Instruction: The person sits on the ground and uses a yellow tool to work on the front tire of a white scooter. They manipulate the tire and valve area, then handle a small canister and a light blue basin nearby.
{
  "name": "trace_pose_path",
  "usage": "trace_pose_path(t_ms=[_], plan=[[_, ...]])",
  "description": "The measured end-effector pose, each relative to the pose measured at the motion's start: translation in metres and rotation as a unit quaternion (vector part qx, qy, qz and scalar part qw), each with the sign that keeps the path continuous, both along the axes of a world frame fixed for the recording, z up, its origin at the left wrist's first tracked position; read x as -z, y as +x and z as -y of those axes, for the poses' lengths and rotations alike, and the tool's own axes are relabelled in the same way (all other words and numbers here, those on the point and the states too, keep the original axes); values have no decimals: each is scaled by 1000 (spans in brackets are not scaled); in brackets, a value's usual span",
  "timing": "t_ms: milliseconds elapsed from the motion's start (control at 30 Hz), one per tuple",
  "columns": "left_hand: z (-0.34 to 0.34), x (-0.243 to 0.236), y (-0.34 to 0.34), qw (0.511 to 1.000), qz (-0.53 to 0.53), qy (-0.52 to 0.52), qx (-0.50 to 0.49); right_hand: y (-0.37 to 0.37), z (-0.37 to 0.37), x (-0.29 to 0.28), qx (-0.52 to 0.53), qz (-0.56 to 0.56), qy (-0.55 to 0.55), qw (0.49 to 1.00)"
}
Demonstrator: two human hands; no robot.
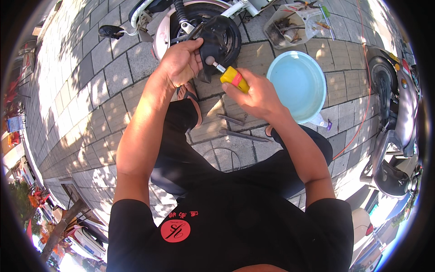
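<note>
The left hand (179, 61) has its grip closed on the left edge of a limp black rubber tube (217, 38), which hangs in front of the black tyre (234, 47) of a scooter wheel at the far middle. The hold seems meant to steady soft rubber that would otherwise sag.

The right hand (258, 95) has its grip wrapped round the stubby yellow handle of a tool with a bright metal shaft (235, 80). Its angle, from near right toward far left, appears to bring the rounded grey tip (210, 60) squarely to the rubber; whether the two touch, I cannot tell.

To the right stands a round pale-blue plastic basin (293, 52) holding what looks like clear water, probably set there for an easy reach. A small white bottle with a purple cap (321, 121) is at its near edge. Farther off, a translucent whitish plastic tub (309, 31) holds a jumble of dark and rusty pieces; dark-handled pliers (308, 4) rest at its far rim. Two dark metal bars (244, 135) lie on the grey paving between the feet, seemingly within quick reach.
</note>
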State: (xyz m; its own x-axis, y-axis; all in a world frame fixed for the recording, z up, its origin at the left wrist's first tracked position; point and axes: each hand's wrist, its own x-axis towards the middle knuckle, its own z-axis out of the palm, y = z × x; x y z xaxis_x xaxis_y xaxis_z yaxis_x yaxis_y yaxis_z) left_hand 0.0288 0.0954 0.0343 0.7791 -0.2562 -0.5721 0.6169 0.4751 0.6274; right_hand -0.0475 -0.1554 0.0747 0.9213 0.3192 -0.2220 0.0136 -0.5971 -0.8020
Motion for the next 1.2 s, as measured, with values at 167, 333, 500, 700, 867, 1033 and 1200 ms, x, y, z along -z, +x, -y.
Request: trace_pose_path(t_ms=[167, 333, 500, 700, 867, 1033, 1200], plan=[[0, -4, 0, 999, 19, -9, 25, -4, 6, 0, -3, -17, -4, 1000], [0, 1, 1, 1000, 11, -10, 23, -5, 4, 0, 12, -14, -9, 1000], [-2, 5, -1, 999, -7, -37, 12, 4, -2, 1, 19, -3, 5, 1000], [1, 1, -1, 1000, -4, -26, 14, 6, -3, -4, 10, -22, -1, 1000], [10, -13, -4, 1000, -13, -25, 1, 10, -1, 1, 32, -17, 8, 999], [-17, 24, 3, 991, 4, -123, 53, 5, -8, 3, 25, 2, -6, 1000], [1, 0, 0, 999, -12, -45, 29, 7, -5, 1, 19, -9, 3, 1000]])
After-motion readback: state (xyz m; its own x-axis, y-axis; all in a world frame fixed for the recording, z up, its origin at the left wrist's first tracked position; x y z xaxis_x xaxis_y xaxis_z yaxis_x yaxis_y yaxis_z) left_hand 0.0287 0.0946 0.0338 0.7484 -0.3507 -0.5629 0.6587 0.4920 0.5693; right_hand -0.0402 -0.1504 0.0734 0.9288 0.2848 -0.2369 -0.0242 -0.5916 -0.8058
